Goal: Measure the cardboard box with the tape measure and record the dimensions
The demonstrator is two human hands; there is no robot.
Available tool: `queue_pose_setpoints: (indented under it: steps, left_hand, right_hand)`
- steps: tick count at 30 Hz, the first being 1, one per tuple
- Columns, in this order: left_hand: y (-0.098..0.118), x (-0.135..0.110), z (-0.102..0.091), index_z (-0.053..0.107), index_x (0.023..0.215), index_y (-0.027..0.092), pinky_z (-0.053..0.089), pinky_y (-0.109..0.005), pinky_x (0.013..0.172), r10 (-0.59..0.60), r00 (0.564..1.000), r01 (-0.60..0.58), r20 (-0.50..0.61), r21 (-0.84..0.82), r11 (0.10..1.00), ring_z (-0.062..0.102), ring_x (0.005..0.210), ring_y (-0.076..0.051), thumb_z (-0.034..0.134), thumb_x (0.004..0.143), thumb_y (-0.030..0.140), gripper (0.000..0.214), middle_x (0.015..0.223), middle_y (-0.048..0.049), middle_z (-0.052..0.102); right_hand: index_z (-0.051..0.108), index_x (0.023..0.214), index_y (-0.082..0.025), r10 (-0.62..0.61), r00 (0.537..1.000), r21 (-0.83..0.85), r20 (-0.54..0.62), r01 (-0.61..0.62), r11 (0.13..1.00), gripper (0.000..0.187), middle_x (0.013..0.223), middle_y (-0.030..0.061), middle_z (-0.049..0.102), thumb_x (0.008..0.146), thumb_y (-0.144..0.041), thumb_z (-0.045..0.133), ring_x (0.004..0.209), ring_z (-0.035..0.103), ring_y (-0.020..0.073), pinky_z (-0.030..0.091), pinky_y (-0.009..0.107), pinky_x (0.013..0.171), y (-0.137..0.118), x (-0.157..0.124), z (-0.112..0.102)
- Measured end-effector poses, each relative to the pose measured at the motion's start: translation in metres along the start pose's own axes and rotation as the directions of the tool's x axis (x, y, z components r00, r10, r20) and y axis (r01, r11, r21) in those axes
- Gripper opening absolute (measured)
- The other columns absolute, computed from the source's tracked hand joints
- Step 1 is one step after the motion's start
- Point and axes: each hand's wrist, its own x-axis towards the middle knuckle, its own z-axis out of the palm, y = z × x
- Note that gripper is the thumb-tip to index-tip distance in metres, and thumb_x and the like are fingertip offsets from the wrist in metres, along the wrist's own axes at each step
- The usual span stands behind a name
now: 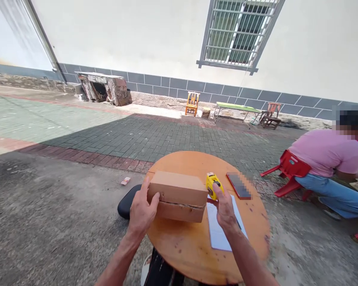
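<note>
Left hand [143, 211] has its fingers along the left end of the cardboard box [179, 195], thumb on the near face, so it's gripping that corner. Right hand [226, 208] is grasping the yellow tape measure [210, 184], thumb on the case; the other fingers are mostly hidden. Can't tell if the blade is out. Tape measure is just beside the box's right end; contact unclear. Box is on the left half of the round bench [179, 244]. Handling, my read: box is light, fairly stiff board, not slippery, weak along the rough seam across its near face. Hold it by the ends or corners, not the seam. Tape measure looks small, hard and dense for its size; best grip is around the case sides. Orientation: box's long axis runs left-right, seam side toward the wearer, broad top up. Tape measure's case is held roughly on edge, its upper end leaning slightly left. Further out: white paper [220, 235] under the right forearm, pen [238, 225] on it, red-edged phone [237, 184] beyond, black case [128, 203] at the bench's left edge, partly behind the left hand. Seated person in pink [322, 153] off right.
</note>
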Motion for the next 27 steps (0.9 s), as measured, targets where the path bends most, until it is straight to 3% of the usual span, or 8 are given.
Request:
queue_pose_setpoints:
  steps: [3, 9, 14, 19, 21, 23, 25, 27]
  left_hand:
    - [0.013, 0.007, -0.008, 0.042, 0.142, 0.019, 0.046, -0.043, 0.095, 0.009, 1.000, -0.011, 0.021, 0.092, 0.996, 0.059, 0.111, -0.028, 0.046, 0.088, 0.043, 0.059, 0.129, -0.0115, 0.060]
    - [0.012, 0.042, 0.012, 0.049, 0.135, 0.014, 0.047, -0.039, 0.093, -0.021, 0.991, 0.001, 0.132, 0.151, 0.989, 0.060, 0.113, -0.029, 0.045, 0.088, 0.043, 0.056, 0.132, -0.0145, 0.060]
    - [0.016, 0.061, 0.011, 0.061, 0.120, 0.016, 0.046, -0.040, 0.095, 0.049, 0.993, -0.063, 0.112, 0.130, 0.989, 0.061, 0.110, -0.029, 0.050, 0.083, 0.041, 0.046, 0.119, -0.0133, 0.067]
    - [0.040, 0.019, -0.001, 0.061, 0.118, 0.014, 0.031, -0.041, 0.111, 0.204, 0.975, -0.200, -0.091, 0.052, 0.978, 0.045, 0.129, -0.027, 0.043, 0.087, 0.043, 0.045, 0.132, -0.0138, 0.058]
    - [0.053, -0.012, -0.002, 0.065, 0.108, 0.018, 0.039, -0.039, 0.106, 0.268, 0.954, -0.288, -0.134, -0.157, 0.945, 0.054, 0.118, -0.025, 0.047, 0.088, 0.044, 0.037, 0.119, -0.0110, 0.064]
    - [0.067, -0.042, 0.001, 0.066, 0.105, 0.020, 0.049, -0.034, 0.089, 0.170, 0.981, -0.123, 0.096, -0.377, 0.918, 0.063, 0.098, -0.022, 0.052, 0.087, 0.046, 0.034, 0.105, -0.0079, 0.068]
    - [0.077, -0.063, 0.005, 0.064, 0.109, 0.019, 0.053, -0.031, 0.073, 0.121, 0.920, 0.102, 0.372, -0.529, 0.843, 0.063, 0.079, -0.019, 0.058, 0.083, 0.050, 0.041, 0.094, -0.0064, 0.068]
    - [0.083, -0.076, 0.010, 0.064, 0.104, 0.017, 0.051, -0.027, 0.063, 0.119, 0.834, 0.253, 0.539, -0.565, 0.786, 0.060, 0.068, -0.015, 0.063, 0.079, 0.053, 0.044, 0.086, -0.0053, 0.067]
  right_hand:
    - [0.065, 0.108, -0.021, 0.019, 1.000, 0.061, 0.006, -0.019, 0.998, 0.048, 0.096, 0.0034, 0.072, 0.073, -0.052, 0.070, 0.085, 0.067, 0.0211, 0.056, 0.027, 0.057, -0.012, 0.004, -0.006]
    - [0.068, 0.095, -0.019, 0.062, 0.998, 0.183, 0.014, -0.063, 0.981, 0.043, 0.085, 0.0011, 0.072, 0.070, -0.054, 0.073, 0.077, 0.070, 0.0196, 0.053, 0.025, 0.058, -0.014, 0.016, -0.018]
    - [0.068, 0.099, -0.019, 0.093, 0.974, 0.282, 0.204, -0.149, 0.948, 0.045, 0.088, 0.0062, 0.074, 0.074, -0.056, 0.069, 0.075, 0.071, 0.0244, 0.052, 0.031, 0.061, -0.031, -0.006, -0.042]
    - [0.069, 0.108, -0.020, 0.066, 0.891, 0.315, 0.450, -0.227, 0.922, 0.044, 0.106, 0.0102, 0.071, 0.084, -0.055, 0.057, 0.075, 0.068, 0.0218, 0.048, 0.031, 0.062, -0.036, -0.038, -0.059]
    - [0.068, 0.110, -0.019, 0.049, 0.866, 0.213, 0.497, -0.176, 0.961, 0.045, 0.103, 0.0091, 0.071, 0.084, -0.054, 0.057, 0.074, 0.065, 0.0205, 0.045, 0.030, 0.062, -0.034, -0.047, -0.062]
    - [0.067, 0.111, -0.017, 0.047, 0.824, 0.035, 0.565, -0.081, 0.996, 0.046, 0.089, 0.0062, 0.070, 0.081, -0.052, 0.061, 0.075, 0.063, 0.0198, 0.043, 0.028, 0.063, -0.035, -0.054, -0.063]
    - [0.066, 0.114, -0.017, 0.090, 0.770, -0.170, 0.631, 0.025, 0.985, 0.049, 0.084, 0.0036, 0.068, 0.078, -0.050, 0.065, 0.076, 0.060, 0.0195, 0.042, 0.028, 0.065, -0.040, -0.059, -0.063]
    - [0.065, 0.117, -0.020, 0.137, 0.736, -0.341, 0.663, 0.134, 0.930, 0.050, 0.093, 0.0036, 0.069, 0.075, -0.047, 0.068, 0.083, 0.060, 0.0208, 0.044, 0.029, 0.071, -0.048, -0.065, -0.062]
